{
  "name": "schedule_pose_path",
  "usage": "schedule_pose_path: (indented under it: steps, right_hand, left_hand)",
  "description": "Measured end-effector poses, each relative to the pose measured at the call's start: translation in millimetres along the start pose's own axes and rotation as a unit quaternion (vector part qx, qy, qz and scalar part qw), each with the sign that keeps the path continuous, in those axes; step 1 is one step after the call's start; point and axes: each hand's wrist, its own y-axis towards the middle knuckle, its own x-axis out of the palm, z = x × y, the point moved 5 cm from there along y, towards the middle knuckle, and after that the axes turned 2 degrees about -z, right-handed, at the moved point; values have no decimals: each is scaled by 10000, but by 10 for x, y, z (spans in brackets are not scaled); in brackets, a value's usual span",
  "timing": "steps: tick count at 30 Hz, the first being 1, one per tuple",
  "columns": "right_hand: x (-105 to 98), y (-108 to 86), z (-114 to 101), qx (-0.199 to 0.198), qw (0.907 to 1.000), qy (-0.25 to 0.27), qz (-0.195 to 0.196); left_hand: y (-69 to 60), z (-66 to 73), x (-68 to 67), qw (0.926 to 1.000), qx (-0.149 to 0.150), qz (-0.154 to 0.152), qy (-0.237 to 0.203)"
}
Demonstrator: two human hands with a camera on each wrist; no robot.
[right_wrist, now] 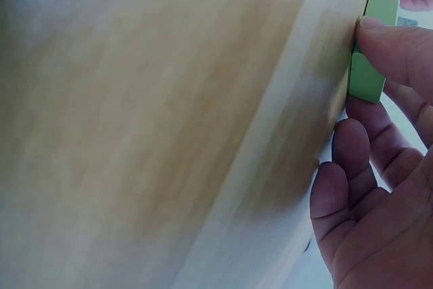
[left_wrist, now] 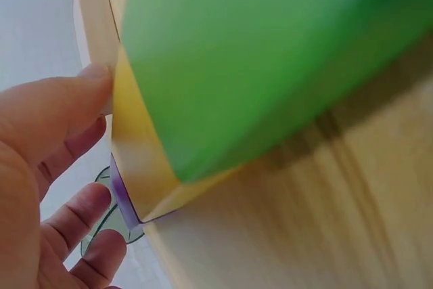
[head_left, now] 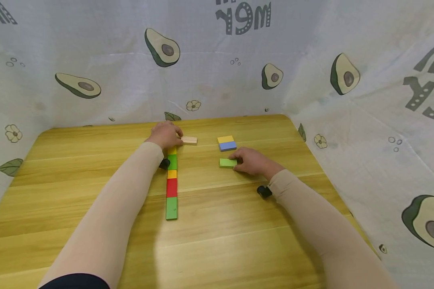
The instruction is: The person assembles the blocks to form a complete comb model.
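A line of coloured blocks (head_left: 171, 188) runs away from the near side of the table, with green, red, orange, green and yellow pieces laid end to end. At its far end, my left hand (head_left: 165, 135) pinches one end of a plain wooden block (head_left: 190, 141) between thumb and index finger. The left wrist view shows this plain block (left_wrist: 98, 21) beside the yellow block (left_wrist: 135, 147), with a purple edge (left_wrist: 122, 191) past it. To the right, my right hand (head_left: 254, 161) grips the right end of a light green block (head_left: 227, 163), thumb on one side and fingers on the other.
A yellow block (head_left: 226, 139) and a blue block (head_left: 228, 146) lie side by side just beyond the light green one. The wooden table (head_left: 217, 249) is bounded at the back and right by a hanging cloth (head_left: 217, 80) printed with avocados.
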Motion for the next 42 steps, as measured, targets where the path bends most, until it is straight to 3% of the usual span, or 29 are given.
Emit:
schedule_pose_path:
  steps: [10,18,21,27,31,42]
  right_hand:
    - [15,0,-26,15,10000,-31,-35]
    - [40,-5,-22,15,10000,27,-59]
    - [36,-13,-11,72,10000,48,-38]
    - [9,-13,10,100,9999,57,1]
    - [3,-6,19,95,10000,-7,21]
    - [4,-13,1,141,9999,8,2]
  left_hand:
    - [45,-119,15,9998,-141,129,-115]
    - [46,-135,26,9994,-257,186,-120]
    - [36,-114,4,9997,-175,148,-111]
    - [2,-46,-82,9992,309,-180,178]
    - [-23,-47,-87,9963,463,-505,511]
    - [-32,-125,-100,9959,289,-712,475]
